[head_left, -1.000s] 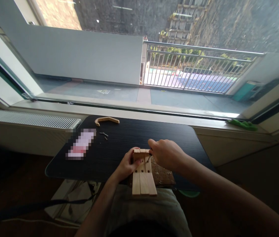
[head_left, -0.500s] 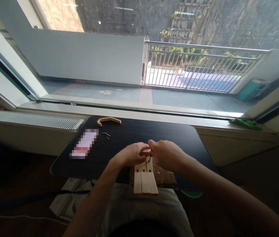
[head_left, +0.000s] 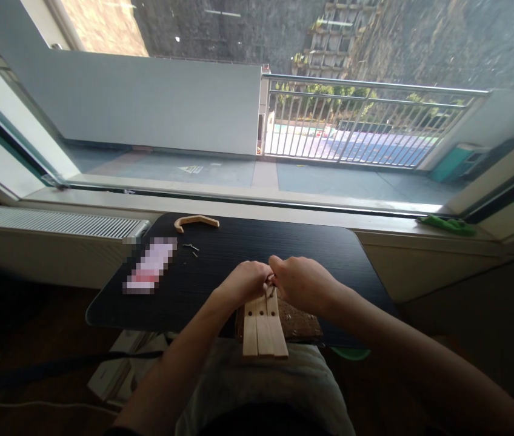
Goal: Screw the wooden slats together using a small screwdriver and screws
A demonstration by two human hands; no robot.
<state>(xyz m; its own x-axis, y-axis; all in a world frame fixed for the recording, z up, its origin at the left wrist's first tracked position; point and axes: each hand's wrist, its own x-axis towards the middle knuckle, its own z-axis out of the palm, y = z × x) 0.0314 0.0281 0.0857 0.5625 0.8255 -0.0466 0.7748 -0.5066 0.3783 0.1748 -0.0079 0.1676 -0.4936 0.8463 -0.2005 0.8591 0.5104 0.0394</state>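
Note:
Three pale wooden slats [head_left: 263, 336] lie side by side, a row of dark round holes across them. Their near end juts toward my lap and the far end is under my hands. My left hand [head_left: 245, 281] is closed around the far end at its left edge. Curled over the far right side, my right hand [head_left: 305, 280] pinches something small that its fingers hide. A short dark metal piece [head_left: 272, 292], like a screw, shows on the right slat just below those fingertips. The fingertips of both hands meet. Beneath the slats is a brown patterned block or pad [head_left: 300, 324].
On the black table [head_left: 330, 248] lie a curved wooden piece [head_left: 197, 220], several small metal pieces [head_left: 191, 247] and a blurred pink-white item [head_left: 151, 266]. A radiator [head_left: 57, 221] stands left; a green cloth [head_left: 448, 224] lies on the right sill. Something green [head_left: 351, 353] shows below the table.
My left fingers have drawn together and moved up to my right fingertips, closing the gap seen before. My right hand stays almost in place. The whole view has shifted slightly.

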